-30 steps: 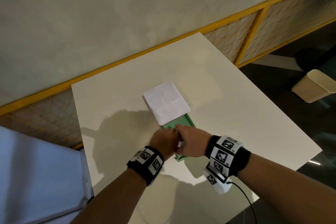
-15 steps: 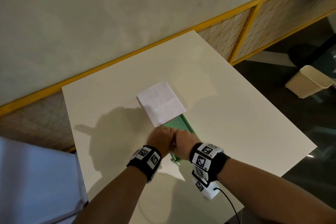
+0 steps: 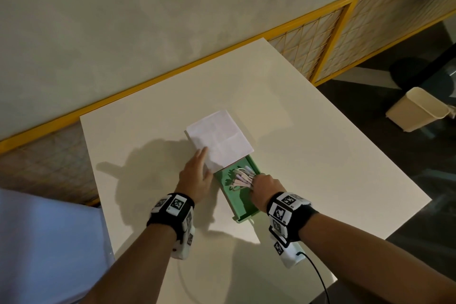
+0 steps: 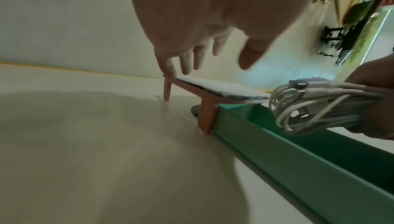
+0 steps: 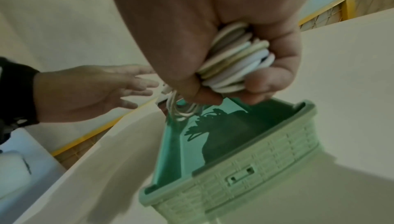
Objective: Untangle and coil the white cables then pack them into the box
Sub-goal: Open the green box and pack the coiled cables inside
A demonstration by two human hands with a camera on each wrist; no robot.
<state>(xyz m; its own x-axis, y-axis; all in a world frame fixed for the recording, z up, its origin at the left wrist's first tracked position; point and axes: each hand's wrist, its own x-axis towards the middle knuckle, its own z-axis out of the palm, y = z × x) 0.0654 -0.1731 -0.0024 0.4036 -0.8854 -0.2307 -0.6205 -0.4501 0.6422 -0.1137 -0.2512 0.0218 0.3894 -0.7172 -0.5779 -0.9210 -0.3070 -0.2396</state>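
A green box (image 3: 243, 207) lies open on the white table (image 3: 320, 155), its far end under a white flat cover (image 3: 219, 139). My right hand (image 3: 256, 180) grips a coiled bundle of white cables (image 3: 241, 176) just above the box's inside. In the right wrist view the cables (image 5: 236, 62) are clamped in my fist over the green box (image 5: 234, 177). My left hand (image 3: 201, 158) is open, its fingertips resting on the cover's left edge. From the left wrist view my straight fingers (image 4: 168, 66) touch the cover (image 4: 213, 87), with the cables (image 4: 309, 106) over the box (image 4: 277, 143).
A beige bin (image 3: 419, 108) stands on the dark floor off the table's right side. A yellow-framed mesh rail (image 3: 333, 39) runs behind the table. Pale blue cloth (image 3: 49, 242) lies at the table's near-left corner.
Both hands were together over the box's near part. Now they are apart: the left rests on the cover, the right holds the cable bundle over the uncovered box.
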